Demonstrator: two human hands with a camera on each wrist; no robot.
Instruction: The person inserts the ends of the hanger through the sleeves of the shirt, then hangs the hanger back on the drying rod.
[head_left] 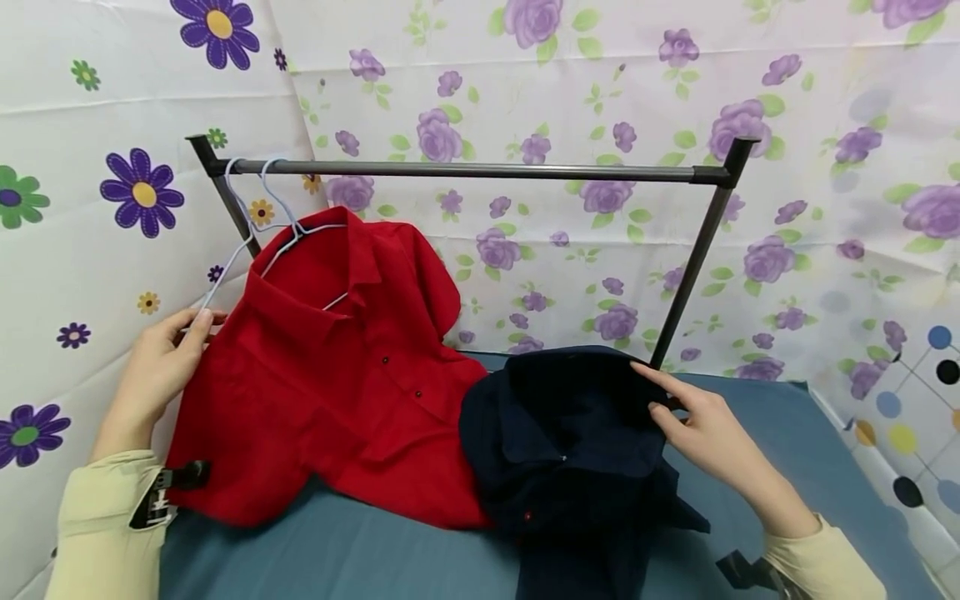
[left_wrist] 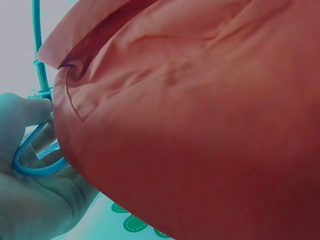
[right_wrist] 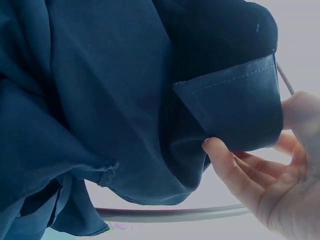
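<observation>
My left hand point(head_left: 161, 367) grips the end of a light blue wire hanger point(head_left: 234, 247) beside a red shirt's collar. In the left wrist view, the hanger's rounded end point(left_wrist: 37, 171) lies between the thumb and fingers, against the red cloth point(left_wrist: 200, 130). The red buttoned shirt point(head_left: 300, 383) has another hanger point(head_left: 281, 196) inside its collar. Both hooks are over a dark metal rail point(head_left: 465, 170). At the right, my right hand point(head_left: 708, 429) holds the collar point(right_wrist: 235, 110) of a navy shirt point(head_left: 577, 492) between thumb and fingers. That shirt overlaps the red one's lower edge.
Two dark posts point(head_left: 693, 275) carry the rail. A blue-grey cloth point(head_left: 360, 550) covers the surface below. Flower-printed sheets point(head_left: 480, 100) stand behind and to the left, and a dotted sheet point(head_left: 918, 417) is at the far right.
</observation>
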